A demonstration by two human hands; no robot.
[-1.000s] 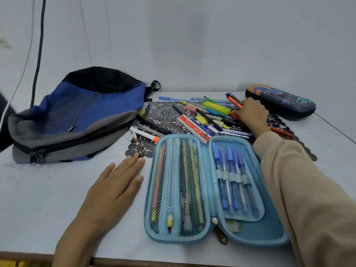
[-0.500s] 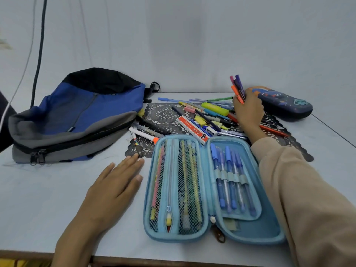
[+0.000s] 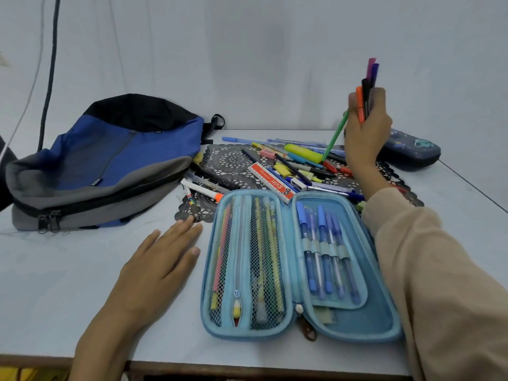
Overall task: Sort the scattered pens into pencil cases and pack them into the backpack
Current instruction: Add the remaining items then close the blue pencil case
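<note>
A light blue pencil case (image 3: 357,323) lies open at the table's front, pencils under its left mesh, several blue pens strapped in its right half. Behind it a pile of scattered pens (image 3: 299,163) lies on a dark lace mat (image 3: 231,160). My right hand (image 3: 365,133) is raised above the pile's right side and grips a bunch of coloured pens (image 3: 368,86) upright, a green one slanting down to the pile. My left hand (image 3: 156,268) rests flat on the table left of the open case. A blue and grey backpack (image 3: 104,166) lies at the left.
A dark blue patterned pencil case (image 3: 412,149) lies shut at the back right, partly behind my right hand. A red and white ruler (image 3: 272,182) lies at the pile's front. The white table (image 3: 55,284) ends at a near edge; a wall stands close behind.
My right hand has lifted from the pile with a bunch of coloured pens, rising well above the table. My left hand has stayed flat in place.
</note>
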